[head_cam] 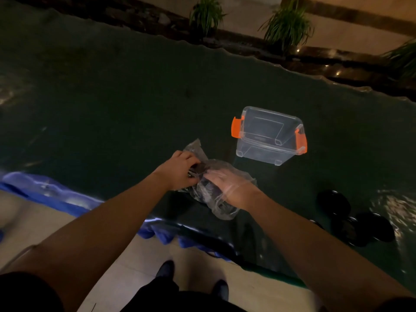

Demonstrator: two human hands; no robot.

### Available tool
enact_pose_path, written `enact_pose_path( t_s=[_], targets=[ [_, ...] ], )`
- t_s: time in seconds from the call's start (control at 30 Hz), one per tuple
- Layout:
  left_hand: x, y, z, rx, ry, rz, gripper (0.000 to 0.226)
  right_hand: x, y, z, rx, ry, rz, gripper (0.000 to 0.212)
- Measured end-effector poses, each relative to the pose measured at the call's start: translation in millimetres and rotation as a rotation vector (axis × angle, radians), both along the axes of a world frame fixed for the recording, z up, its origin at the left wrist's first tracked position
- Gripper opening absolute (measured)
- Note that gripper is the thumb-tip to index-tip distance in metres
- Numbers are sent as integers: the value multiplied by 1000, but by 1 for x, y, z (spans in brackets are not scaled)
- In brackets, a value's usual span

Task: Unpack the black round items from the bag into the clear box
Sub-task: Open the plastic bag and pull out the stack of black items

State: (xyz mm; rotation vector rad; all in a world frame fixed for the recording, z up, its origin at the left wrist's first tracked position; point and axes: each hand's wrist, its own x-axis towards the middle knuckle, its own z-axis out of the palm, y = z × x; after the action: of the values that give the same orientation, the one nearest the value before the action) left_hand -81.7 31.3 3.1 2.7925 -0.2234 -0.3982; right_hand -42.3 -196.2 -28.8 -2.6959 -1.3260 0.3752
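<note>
A crumpled clear plastic bag [221, 204] lies near the front edge of the dark table, with dark items dimly visible inside. My left hand [180, 171] grips the bag's left side near its opening. My right hand [227, 186] is inside the bag, seen through the plastic; what its fingers hold is hidden. The clear box [269, 137] with orange latches stands open a little beyond and to the right of the bag, with nothing inside. Several black round items [358, 221] lie on the table at the right, outside the bag.
The dark green table [135, 97] stretches far to the left and back. A blue cover [56, 194] hangs along its front edge. Potted plants [286, 25] stand beyond the far edge. My shoes show on the tiled floor below.
</note>
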Motion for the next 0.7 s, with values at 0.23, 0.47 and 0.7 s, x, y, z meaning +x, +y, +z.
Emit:
enact_pose_path(
  t_s=[0.23, 0.47, 0.7],
  targets=[
    [-2, -12, -6, -49, 37, 38, 85, 2, -11, 9, -154, -75, 136, 82],
    [3, -31, -8, 9, 26, 117, 77, -2, -30, 14, -12, -34, 73, 63],
    [6, -61, -5, 129, 41, 269, 65, -10, -62, 23, 22, 70, 85, 77]
  ],
)
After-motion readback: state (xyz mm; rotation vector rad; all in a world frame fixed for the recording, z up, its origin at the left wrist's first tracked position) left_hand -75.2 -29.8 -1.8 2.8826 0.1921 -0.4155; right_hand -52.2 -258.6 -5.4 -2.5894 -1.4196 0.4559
